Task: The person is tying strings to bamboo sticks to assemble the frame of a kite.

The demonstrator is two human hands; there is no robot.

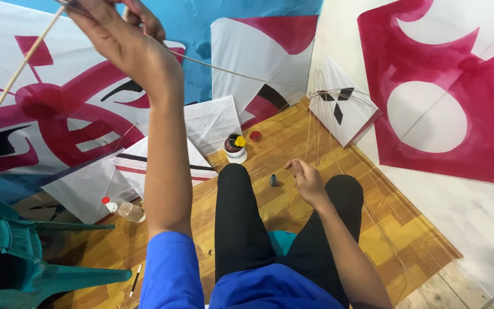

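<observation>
Head view | left hand raised, pinching thin stick | right hand loosely curled, fingertips together

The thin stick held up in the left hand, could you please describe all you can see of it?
The stick is a long, thin, pale strip, like split bamboo. It bends in an arc: one end slants to the lower left, the other sweeps right toward a small kite. The raised left hand grips its top. Nothing else visibly touches it.
</observation>
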